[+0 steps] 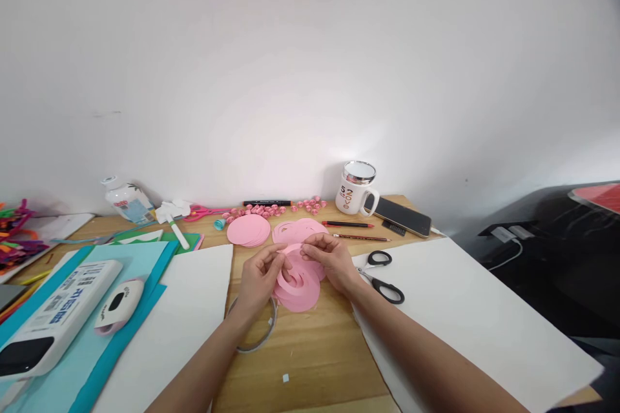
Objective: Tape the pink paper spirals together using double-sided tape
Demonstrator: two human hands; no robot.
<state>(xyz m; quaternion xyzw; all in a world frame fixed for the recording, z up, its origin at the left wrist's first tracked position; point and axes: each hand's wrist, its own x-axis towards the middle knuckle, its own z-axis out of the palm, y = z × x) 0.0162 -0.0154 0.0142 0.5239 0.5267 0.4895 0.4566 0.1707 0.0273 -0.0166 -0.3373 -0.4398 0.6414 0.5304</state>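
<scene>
My left hand [261, 276] and my right hand [334, 259] face each other over the wooden desk, fingertips pinched on a pink paper spiral [292, 250]. Its curved strip stretches between them. Below lie several overlapping pink paper spirals [300, 300], partly hidden by my fingers. Just behind are more pink cut pieces [303, 229] and a stack of pink paper circles [248, 230]. A thin roll of tape [264, 343] lies partly under my left wrist. Black-handled scissors [387, 290] rest to the right of my right hand.
Small rolled pink paper pieces [261, 211] line the wall beside a black marker [266, 202]. A white mug [352, 193], a phone [402, 216] and pencils [361, 237] stand or lie back right. White sheets [455, 310] flank the middle. Leftward are a bottle [128, 202] and a white box [62, 310].
</scene>
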